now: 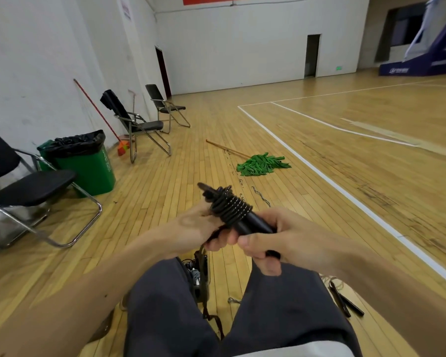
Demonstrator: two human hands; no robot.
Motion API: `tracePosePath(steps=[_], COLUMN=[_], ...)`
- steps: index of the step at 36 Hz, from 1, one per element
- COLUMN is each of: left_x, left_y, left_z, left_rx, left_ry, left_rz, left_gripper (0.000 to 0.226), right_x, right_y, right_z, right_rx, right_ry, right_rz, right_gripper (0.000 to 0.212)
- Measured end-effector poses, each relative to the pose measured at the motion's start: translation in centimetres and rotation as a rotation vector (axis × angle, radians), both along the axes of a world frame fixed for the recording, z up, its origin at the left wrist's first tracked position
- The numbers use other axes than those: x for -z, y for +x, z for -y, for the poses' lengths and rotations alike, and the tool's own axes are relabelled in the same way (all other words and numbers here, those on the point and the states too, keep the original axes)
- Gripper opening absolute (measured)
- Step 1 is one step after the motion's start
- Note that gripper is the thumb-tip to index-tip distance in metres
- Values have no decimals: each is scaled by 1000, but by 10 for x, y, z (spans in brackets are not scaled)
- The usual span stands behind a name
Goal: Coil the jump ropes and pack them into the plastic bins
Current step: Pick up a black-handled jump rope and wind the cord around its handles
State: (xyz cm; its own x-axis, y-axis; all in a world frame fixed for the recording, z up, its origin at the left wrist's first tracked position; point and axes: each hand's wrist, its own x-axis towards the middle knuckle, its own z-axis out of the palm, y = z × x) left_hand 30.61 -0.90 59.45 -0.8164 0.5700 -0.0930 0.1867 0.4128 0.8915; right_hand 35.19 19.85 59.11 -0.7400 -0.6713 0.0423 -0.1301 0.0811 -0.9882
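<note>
Centrally, held just above the lap: black jump rope (pixel 232 210), cord wound in tight turns around its two handles laid side by side. Gripped at the wound end by the left hand (pixel 191 228), fingers curled under the cord. Gripped at the bare handle end by the right hand (pixel 273 240), thumb and fingers closed round the handles. Seemingly almost coiled, though not yet packed. Hanging below the left hand, a darker strand, hard to tell whether this rope's own tail or something else.

Lower, between the knees, what appears to be a clear plastic bin (pixel 200 276) with cords inside, mostly hidden by the trouser legs; impossible to judge how full. On the floor beside the right leg, a second rope (pixel 345 300), uncoiled and partly hidden.

Farther out: green mop (pixel 263 164), green trash can (pixel 88 163), folding chairs (pixel 144 124) along the wall.
</note>
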Motion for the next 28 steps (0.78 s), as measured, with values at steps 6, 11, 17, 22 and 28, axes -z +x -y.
tracePosePath(steps=[6, 11, 17, 22, 28], left_x=[9, 14, 14, 20, 25], left_y=[2, 6, 8, 10, 19], left_z=[-10, -14, -13, -5, -16], left_rx=[-36, -69, -51, -12, 10], left_ry=[32, 34, -10, -150, -421], left_rz=[86, 152, 167, 97, -298], left_gripper=[43, 48, 40, 34, 29], right_x=[10, 16, 23, 30, 39], right_y=[-13, -18, -24, -36, -38], right_z=[-3, -2, -2, -17, -17], right_rx=[200, 264, 392, 533, 557], right_ry=[69, 60, 93, 100, 187], right_rz=[-86, -23, -54, -4, -36], right_gripper=[24, 13, 16, 18, 18])
